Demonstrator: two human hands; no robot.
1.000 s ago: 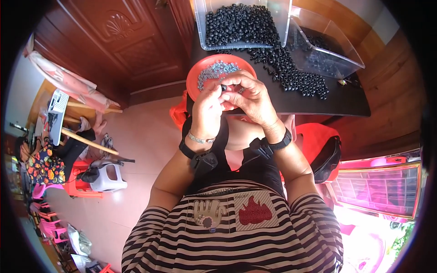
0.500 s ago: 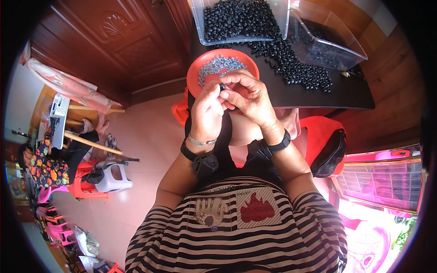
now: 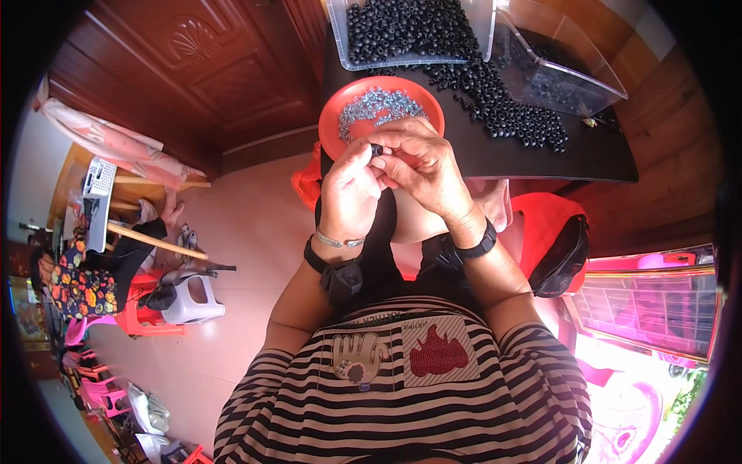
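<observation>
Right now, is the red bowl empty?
No, the red bowl holds a heap of small silvery metal pieces, just beyond both hands.

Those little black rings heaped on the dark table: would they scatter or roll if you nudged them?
Probably. The black rings look small, round and loose, spilled in a spreading heap, so a nudge would likely scatter them. They seem light and stiff: both hands pinch one at the fingertips with no visible squashing.
</observation>
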